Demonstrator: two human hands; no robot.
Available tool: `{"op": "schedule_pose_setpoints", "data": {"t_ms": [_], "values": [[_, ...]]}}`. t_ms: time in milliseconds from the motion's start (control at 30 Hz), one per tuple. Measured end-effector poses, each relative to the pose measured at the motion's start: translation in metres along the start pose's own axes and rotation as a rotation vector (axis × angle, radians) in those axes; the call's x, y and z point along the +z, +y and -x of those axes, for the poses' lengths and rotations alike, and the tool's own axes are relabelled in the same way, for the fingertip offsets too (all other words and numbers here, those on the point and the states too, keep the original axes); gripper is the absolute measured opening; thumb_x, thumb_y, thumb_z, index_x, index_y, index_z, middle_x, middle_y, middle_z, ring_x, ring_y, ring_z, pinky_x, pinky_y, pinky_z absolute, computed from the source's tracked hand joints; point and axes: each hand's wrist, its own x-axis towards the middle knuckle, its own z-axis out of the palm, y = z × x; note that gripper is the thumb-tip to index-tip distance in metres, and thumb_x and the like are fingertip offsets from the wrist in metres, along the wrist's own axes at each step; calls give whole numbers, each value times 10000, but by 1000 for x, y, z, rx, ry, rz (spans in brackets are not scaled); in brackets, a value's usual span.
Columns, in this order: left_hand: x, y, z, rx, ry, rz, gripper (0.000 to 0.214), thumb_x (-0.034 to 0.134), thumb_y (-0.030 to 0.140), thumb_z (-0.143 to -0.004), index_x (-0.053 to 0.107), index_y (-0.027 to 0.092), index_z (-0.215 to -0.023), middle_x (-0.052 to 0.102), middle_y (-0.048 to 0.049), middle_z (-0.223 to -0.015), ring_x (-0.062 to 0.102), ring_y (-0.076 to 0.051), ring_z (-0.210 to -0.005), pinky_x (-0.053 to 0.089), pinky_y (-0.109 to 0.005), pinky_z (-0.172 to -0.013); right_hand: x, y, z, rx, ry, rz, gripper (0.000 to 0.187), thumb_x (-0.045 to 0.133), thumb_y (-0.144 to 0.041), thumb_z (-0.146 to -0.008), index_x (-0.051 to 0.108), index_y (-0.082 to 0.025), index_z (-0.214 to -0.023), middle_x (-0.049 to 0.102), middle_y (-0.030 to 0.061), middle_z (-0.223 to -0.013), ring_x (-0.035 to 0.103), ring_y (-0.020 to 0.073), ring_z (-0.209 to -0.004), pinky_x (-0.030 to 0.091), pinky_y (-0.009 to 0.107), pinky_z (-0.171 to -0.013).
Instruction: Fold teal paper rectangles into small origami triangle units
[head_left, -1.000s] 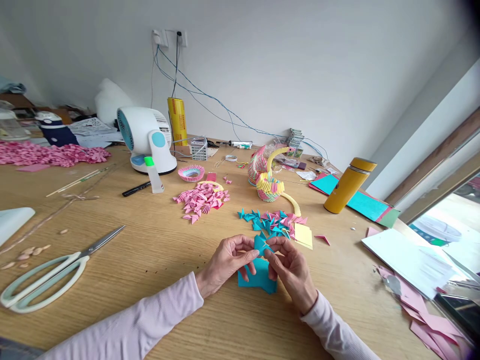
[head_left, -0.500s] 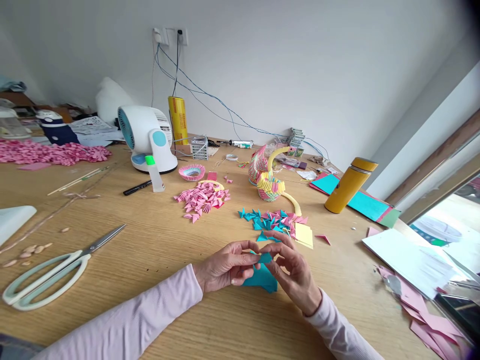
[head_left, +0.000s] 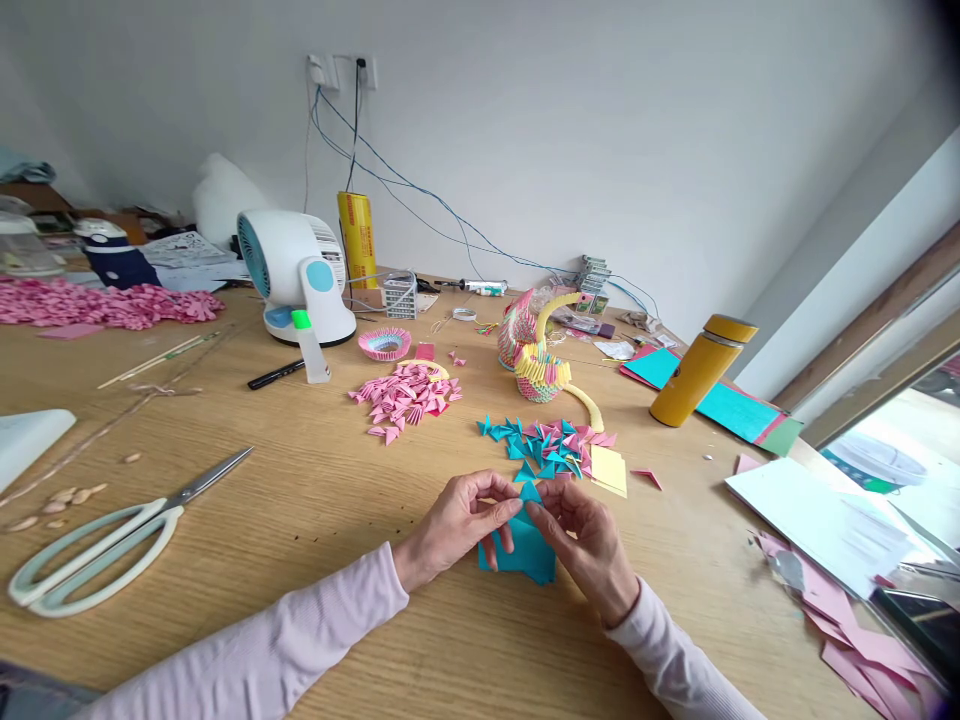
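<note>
Between my two hands is a small piece of teal paper (head_left: 529, 494), its folded point facing away from me. My left hand (head_left: 469, 520) pinches its left side between thumb and fingers. On the right side, my right hand (head_left: 585, 535) grips it the same way. Below them on the table lie flat teal paper sheets (head_left: 521, 555), partly covered by my fingers. Just beyond my hands is a pile of folded teal paper triangles (head_left: 517, 437) mixed with pink ones, beside pale yellow paper slips (head_left: 608, 470).
Scissors (head_left: 180, 500) lie at the left. A pink triangle pile (head_left: 405, 400), a glue bottle (head_left: 313, 350) and a fan (head_left: 292, 265) stand farther back. Yellow-and-pink folded-paper models (head_left: 540, 370) sit behind the teal pile. A yellow flask (head_left: 697, 372) leans in view at right.
The teal paper now shows a point facing away. My right fingers, raised and spread before, have curled down around it, and my left fingers have shifted slightly.
</note>
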Motion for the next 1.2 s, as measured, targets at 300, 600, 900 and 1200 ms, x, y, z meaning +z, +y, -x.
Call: {"op": "schedule_pose_setpoints", "data": {"t_ms": [300,600,900,1200], "values": [[0,3,1,29,15,54,331,669,385,-778,568,114,-940,591,-37,-840,621,-119,-596,516,-192,-421,3,1,1,-36,60,-110,334,629,-307,-836,509,-225,-1136,582,19,-839,564,138,-721,432,226,-546],[1,1,2,1,20,75,315,666,388,-784,599,109,-913,595,-44,-850,647,-140,-642,537,-206,-479,5,5,1,-22,41,-93,283,621,-299,-839,569,-211,-1103,572,22,-820,549,124,-680,425,209,-505],[1,2,2,26,16,39,311,640,391,-805,581,118,-944,624,-47,-822,660,-154,-610,547,-230,-478,5,1,3,-36,-25,-58,225,576,-290,-868,606,-209,-1075,570,29,-828,519,122,-673,410,207,-501],[0,0,3,63,-3,-32,299,600,413,-832,616,129,-927,626,-24,-732,651,-146,-575,550,-233,-486,3,-6,5,-40,-66,-108,235,579,-313,-869,650,-231,-1078,553,39,-881,517,131,-706,404,197,-494]]}}
